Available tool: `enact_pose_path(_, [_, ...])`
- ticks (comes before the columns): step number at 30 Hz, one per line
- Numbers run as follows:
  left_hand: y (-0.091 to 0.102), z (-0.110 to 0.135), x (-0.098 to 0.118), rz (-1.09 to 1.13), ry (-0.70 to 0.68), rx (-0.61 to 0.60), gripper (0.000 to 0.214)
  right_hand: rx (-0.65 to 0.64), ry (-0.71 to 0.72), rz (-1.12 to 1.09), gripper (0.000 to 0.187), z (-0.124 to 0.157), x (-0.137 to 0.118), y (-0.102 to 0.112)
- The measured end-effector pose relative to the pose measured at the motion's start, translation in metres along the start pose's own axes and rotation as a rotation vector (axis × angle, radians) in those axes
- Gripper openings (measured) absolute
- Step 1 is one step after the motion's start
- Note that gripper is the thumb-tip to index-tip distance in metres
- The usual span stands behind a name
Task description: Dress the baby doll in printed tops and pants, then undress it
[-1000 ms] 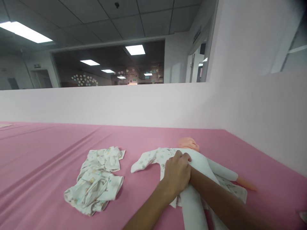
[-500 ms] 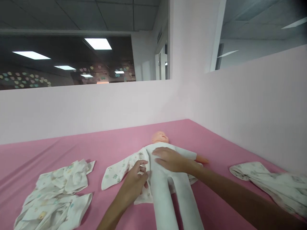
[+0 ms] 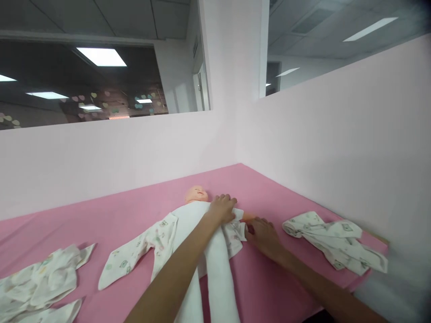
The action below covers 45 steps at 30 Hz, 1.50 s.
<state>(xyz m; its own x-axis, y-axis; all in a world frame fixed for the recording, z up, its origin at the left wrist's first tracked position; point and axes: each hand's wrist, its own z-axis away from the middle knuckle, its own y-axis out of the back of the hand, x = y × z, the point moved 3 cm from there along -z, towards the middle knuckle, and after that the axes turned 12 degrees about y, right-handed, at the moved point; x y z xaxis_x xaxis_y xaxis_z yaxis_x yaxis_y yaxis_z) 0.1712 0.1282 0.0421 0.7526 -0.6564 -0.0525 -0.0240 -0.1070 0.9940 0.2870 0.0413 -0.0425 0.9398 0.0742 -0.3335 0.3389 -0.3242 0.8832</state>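
Note:
A baby doll in a plain white suit lies on its back on the pink table, head toward the far wall. Under it lies a white printed baby garment, one sleeve stretched out to the left. My left hand reaches across the doll's chest, fingers curled over its far shoulder. My right hand is low on the table beside the doll's bare arm, fingertips closed on the garment's edge there.
A second printed garment lies loose at the right near the pale pink side wall. A crumpled one sits at the far left. The back wall meets the side wall in a corner behind the doll.
The view has swung right. My left hand moved from the garment on the doll's left side across to its far shoulder. My right hand slid off the chest to the garment edge beside the doll's arm.

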Motion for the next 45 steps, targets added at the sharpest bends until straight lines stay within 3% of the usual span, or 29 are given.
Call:
enact_pose_path(2, [-0.015, -0.022, 0.008, -0.037, -0.018, -0.096, 0.046, -0.005, 0.027, 0.018, 0.026, -0.008, -0.005, 0.001])
enact_pose_path(5, [-0.025, -0.033, 0.008, -0.052, -0.009, -0.183, 0.040, 0.019, 0.054, -0.003, 0.022, -0.015, 0.006, 0.006])
enact_pose_path(10, [-0.013, -0.028, -0.007, -0.034, 0.077, -0.172, 0.052, 0.085, -0.129, -0.026, 0.019, -0.029, 0.072, 0.023])
enact_pose_path(14, [-0.002, -0.020, -0.015, -0.014, 0.110, -0.174, 0.054, 0.119, -0.278, -0.080, 0.016, -0.059, 0.127, 0.041])
enact_pose_path(17, [-0.001, -0.012, -0.017, -0.012, 0.154, -0.176, 0.054, 0.150, -0.357, -0.096, 0.012, -0.083, 0.152, 0.054])
enact_pose_path(20, [-0.003, -0.007, -0.017, -0.004, 0.192, -0.179, 0.053, 0.150, -0.395, -0.093, 0.011, -0.098, 0.160, 0.056])
enact_pose_path(24, [-0.003, -0.006, -0.017, 0.039, 0.214, -0.171, 0.049, 0.107, -0.367, -0.031, 0.013, -0.101, 0.152, 0.045])
enact_pose_path(30, [0.002, -0.007, -0.015, 0.177, 0.188, -0.114, 0.033, 0.056, -0.181, 0.096, 0.019, -0.089, 0.116, 0.034])
enact_pose_path(34, [0.004, -0.004, -0.015, 0.283, 0.191, -0.077, 0.031, 0.051, -0.028, 0.044, 0.024, -0.078, 0.063, 0.025])
enact_pose_path(37, [0.005, 0.000, -0.014, 0.430, 0.200, -0.059, 0.035, 0.019, 0.123, -0.076, 0.036, -0.072, 0.013, 0.005])
enact_pose_path(40, [0.007, 0.004, -0.011, 0.494, 0.150, -0.065, 0.040, 0.033, 0.167, -0.161, 0.041, -0.070, -0.021, -0.016])
enact_pose_path(42, [0.008, 0.006, -0.009, 0.466, 0.108, -0.033, 0.045, 0.050, 0.167, -0.225, 0.030, -0.072, -0.030, -0.025])
enact_pose_path(45, [0.006, 0.005, -0.008, 0.384, 0.110, -0.002, 0.047, 0.093, 0.104, -0.335, 0.017, -0.076, -0.019, -0.031])
